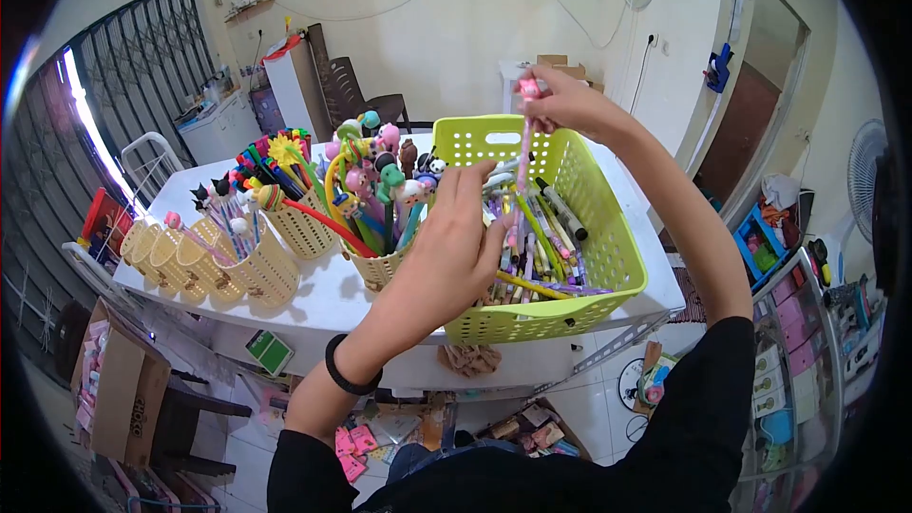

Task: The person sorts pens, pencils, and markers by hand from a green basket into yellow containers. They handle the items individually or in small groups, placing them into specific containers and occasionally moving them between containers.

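My right hand pinches a pink pen near its pink topper and holds it upright above the green basket. Loose pens and markers fill the bottom of that basket. Over its left side is my left hand, fingers stretched out and thumb apart, with the thumb tip close to the lower part of the pink pen. Just left of it stands a cream holder packed with pens that have animal-shaped toppers. My left forearm hides part of this holder.
More cream holders stand to the left: one with cat-topped pens, one with colourful markers, several stacked on their sides. All rest on a white table. A cardboard box is at lower left, a shelf rack at right.
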`<act>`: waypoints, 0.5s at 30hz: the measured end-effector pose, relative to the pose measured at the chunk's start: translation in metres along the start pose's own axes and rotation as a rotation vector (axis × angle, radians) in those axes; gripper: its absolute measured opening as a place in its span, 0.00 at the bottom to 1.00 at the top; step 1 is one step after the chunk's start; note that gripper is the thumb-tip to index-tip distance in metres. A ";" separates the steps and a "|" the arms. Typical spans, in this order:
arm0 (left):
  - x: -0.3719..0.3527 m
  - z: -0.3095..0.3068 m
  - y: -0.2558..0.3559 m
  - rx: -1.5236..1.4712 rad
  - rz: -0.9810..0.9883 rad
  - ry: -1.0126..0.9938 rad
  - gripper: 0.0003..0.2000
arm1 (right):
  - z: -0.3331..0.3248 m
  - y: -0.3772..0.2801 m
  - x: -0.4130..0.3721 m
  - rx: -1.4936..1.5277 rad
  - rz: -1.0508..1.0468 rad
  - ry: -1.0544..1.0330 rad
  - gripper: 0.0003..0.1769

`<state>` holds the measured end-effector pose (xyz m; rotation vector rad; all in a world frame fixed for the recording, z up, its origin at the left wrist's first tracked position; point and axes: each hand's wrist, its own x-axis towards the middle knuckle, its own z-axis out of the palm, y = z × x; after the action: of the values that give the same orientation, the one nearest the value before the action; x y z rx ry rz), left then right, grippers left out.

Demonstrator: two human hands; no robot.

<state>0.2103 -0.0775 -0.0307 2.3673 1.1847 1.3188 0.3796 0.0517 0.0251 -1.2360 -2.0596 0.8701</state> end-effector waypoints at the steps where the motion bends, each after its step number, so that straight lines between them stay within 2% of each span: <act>1: 0.001 -0.001 0.001 0.001 0.006 0.004 0.18 | -0.004 -0.010 -0.004 0.121 -0.155 0.001 0.13; 3: 0.003 -0.003 0.005 -0.118 -0.068 0.059 0.18 | 0.006 -0.049 -0.030 0.081 -0.382 0.051 0.15; 5: 0.006 -0.002 -0.001 -0.227 -0.043 0.079 0.18 | 0.017 -0.066 -0.046 0.051 -0.654 0.081 0.15; 6: 0.006 -0.002 -0.003 -0.335 -0.018 0.093 0.17 | 0.022 -0.073 -0.052 0.049 -0.657 0.077 0.15; 7: 0.005 -0.004 -0.004 -0.339 -0.122 0.081 0.12 | 0.027 -0.078 -0.058 0.035 -0.724 0.026 0.16; 8: 0.005 -0.005 -0.005 -0.337 -0.124 0.084 0.12 | 0.031 -0.081 -0.062 0.024 -0.791 -0.022 0.17; 9: 0.004 -0.006 -0.006 -0.457 -0.080 0.160 0.10 | 0.034 -0.081 -0.064 0.196 -0.785 -0.092 0.18; 10: 0.006 -0.009 -0.005 -0.576 -0.035 0.239 0.08 | 0.034 -0.080 -0.063 0.196 -0.789 -0.094 0.18; 12: 0.007 -0.021 0.007 -0.671 0.038 0.501 0.07 | 0.026 -0.071 -0.059 0.331 -0.567 -0.015 0.17; 13: 0.005 -0.029 0.002 -0.651 0.157 0.631 0.08 | 0.020 -0.062 -0.057 0.055 -0.535 0.037 0.18; 14: -0.002 -0.044 0.005 -0.751 0.143 0.746 0.06 | 0.017 -0.046 -0.054 -0.238 -0.534 0.027 0.20; 15: -0.007 -0.060 0.001 -0.679 0.240 0.848 0.07 | 0.017 -0.029 -0.052 -0.527 -0.538 0.017 0.21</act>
<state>0.1618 -0.0959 0.0003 1.4987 0.4129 2.4398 0.3725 -0.0095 0.0288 -0.8341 -2.5178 0.0680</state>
